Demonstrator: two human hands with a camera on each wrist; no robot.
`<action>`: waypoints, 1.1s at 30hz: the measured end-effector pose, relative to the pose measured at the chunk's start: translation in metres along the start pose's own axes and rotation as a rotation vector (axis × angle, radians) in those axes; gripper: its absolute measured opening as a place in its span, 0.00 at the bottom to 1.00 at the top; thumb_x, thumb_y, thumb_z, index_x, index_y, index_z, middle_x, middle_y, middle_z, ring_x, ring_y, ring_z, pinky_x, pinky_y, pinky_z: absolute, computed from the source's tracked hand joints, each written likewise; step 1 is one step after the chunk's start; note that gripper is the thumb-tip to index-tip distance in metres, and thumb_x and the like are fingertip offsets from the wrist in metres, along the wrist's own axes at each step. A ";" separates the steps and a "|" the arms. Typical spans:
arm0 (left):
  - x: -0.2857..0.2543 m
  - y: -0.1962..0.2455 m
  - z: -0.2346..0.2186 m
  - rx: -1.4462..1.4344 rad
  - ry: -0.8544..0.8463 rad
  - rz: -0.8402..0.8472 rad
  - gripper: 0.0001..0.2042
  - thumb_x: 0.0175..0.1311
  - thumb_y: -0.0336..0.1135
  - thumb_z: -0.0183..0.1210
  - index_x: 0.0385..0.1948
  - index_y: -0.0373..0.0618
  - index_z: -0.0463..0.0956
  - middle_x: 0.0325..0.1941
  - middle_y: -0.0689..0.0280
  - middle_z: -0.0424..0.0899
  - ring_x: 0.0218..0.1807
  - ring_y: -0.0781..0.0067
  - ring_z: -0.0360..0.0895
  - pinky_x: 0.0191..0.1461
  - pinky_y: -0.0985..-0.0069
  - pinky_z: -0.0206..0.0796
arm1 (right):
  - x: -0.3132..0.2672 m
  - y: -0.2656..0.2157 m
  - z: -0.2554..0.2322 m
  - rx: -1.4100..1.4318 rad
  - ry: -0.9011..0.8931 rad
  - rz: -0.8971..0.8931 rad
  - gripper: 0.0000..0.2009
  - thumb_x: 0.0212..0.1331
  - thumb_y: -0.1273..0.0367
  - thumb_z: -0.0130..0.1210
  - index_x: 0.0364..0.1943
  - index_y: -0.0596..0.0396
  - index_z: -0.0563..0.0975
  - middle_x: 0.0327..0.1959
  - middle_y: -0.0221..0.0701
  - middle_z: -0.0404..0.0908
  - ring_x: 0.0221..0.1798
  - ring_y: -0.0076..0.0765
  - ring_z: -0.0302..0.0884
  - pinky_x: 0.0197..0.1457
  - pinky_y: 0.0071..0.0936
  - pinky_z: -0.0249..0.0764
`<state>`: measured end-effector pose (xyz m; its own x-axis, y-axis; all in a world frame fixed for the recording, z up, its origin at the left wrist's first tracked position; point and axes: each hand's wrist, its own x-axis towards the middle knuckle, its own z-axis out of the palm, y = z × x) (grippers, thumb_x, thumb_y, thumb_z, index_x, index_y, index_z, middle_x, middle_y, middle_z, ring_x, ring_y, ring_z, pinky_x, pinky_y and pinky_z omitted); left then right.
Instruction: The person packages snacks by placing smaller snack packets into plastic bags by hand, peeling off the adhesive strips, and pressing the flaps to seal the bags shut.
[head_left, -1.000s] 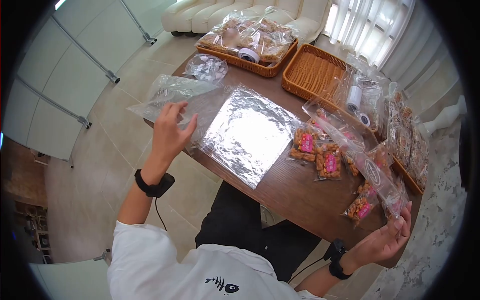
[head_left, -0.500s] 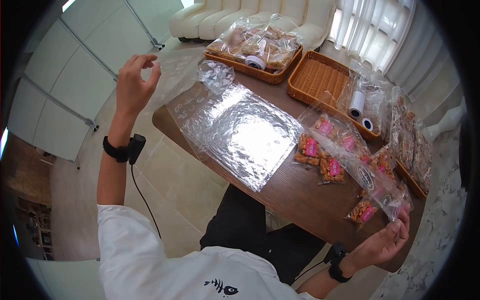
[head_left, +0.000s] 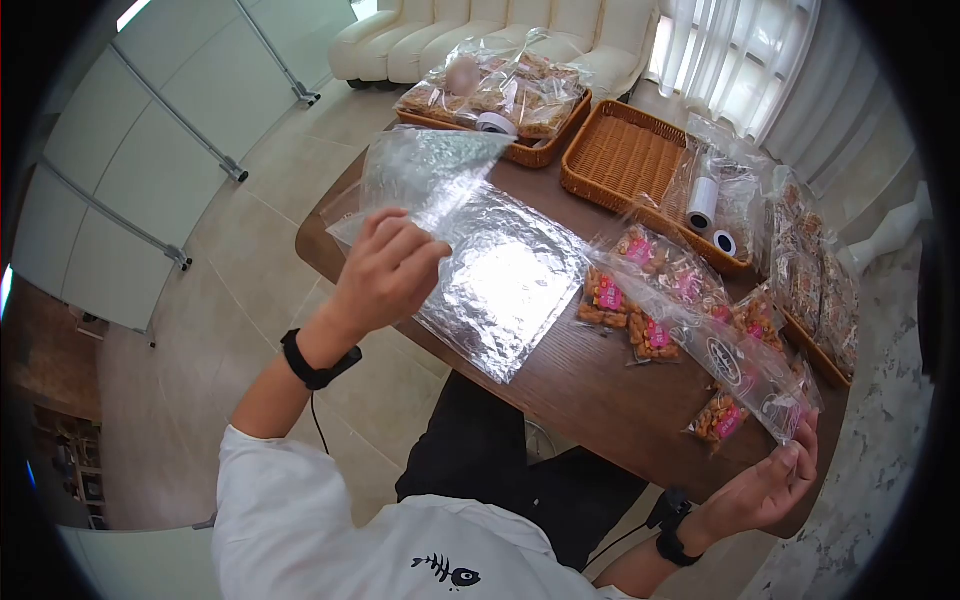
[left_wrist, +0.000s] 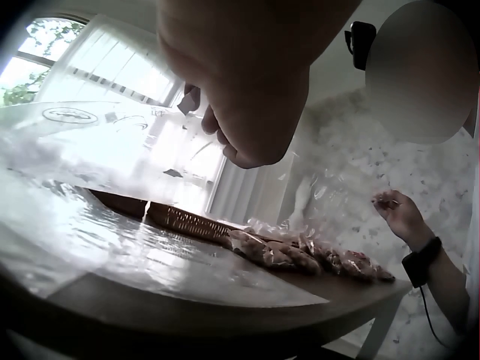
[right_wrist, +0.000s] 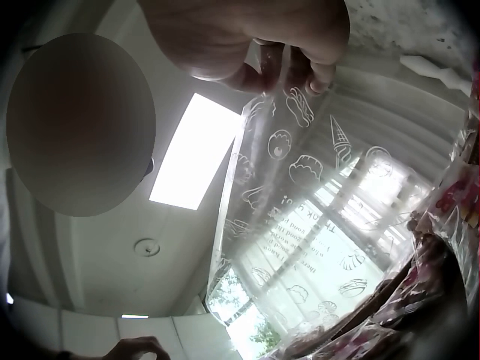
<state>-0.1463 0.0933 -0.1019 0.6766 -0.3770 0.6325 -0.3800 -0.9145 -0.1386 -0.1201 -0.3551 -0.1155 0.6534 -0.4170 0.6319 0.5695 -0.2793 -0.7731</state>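
My left hand, fingers curled, is over the left part of the table and pinches the edge of a clear plastic bag, which lifts up and away. White printing shows on this bag in the left wrist view. Beneath lies a shiny silver sheet. At the table's right front corner my right hand pinches the end of another clear printed bag. White food drawings cover that bag in the right wrist view. It lies across several small snack packs with pink labels.
At the back stands a wicker basket with bagged snacks and a tape roll. Beside it, a second wicker basket has a white roll at its right side. More snack bags line the table's right edge.
My left hand swung out to the left, away from the clear bag, then came back over the table. The bag's edge now rises from it. My right hand has stayed in place.
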 end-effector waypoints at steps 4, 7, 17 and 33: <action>-0.018 0.030 0.037 -0.160 -0.143 0.032 0.12 0.50 0.23 0.66 0.37 0.49 0.81 0.36 0.68 0.77 0.43 0.65 0.78 0.64 0.57 0.70 | -0.002 0.006 -0.004 0.054 0.006 -0.020 0.10 0.78 0.69 0.48 0.52 0.63 0.74 0.64 0.44 0.76 0.77 0.56 0.67 0.82 0.53 0.61; -0.020 0.053 0.048 -0.255 -0.205 0.111 0.11 0.51 0.27 0.67 0.37 0.49 0.81 0.34 0.69 0.74 0.42 0.66 0.77 0.66 0.58 0.68 | -0.002 0.007 -0.004 0.037 0.006 -0.013 0.11 0.78 0.69 0.48 0.53 0.63 0.74 0.63 0.44 0.76 0.77 0.56 0.66 0.82 0.53 0.60; -0.013 0.079 0.025 -0.392 -0.287 0.160 0.22 0.62 0.43 0.67 0.57 0.48 0.80 0.36 0.69 0.78 0.42 0.68 0.78 0.67 0.58 0.66 | -0.003 0.010 -0.003 0.023 -0.002 -0.009 0.10 0.76 0.71 0.47 0.52 0.63 0.74 0.63 0.43 0.76 0.77 0.58 0.66 0.83 0.54 0.59; 0.000 -0.038 0.022 -0.178 -0.433 -0.380 0.32 0.75 0.60 0.55 0.73 0.51 0.71 0.64 0.50 0.79 0.64 0.48 0.77 0.68 0.57 0.67 | -0.008 0.012 -0.013 0.044 -0.062 -0.025 0.12 0.80 0.71 0.45 0.56 0.67 0.73 0.67 0.48 0.74 0.79 0.54 0.64 0.83 0.50 0.62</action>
<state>-0.1182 0.1249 -0.1138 0.9669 -0.0884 0.2392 -0.1359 -0.9723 0.1900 -0.1246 -0.3662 -0.1300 0.6676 -0.3554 0.6542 0.6066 -0.2498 -0.7547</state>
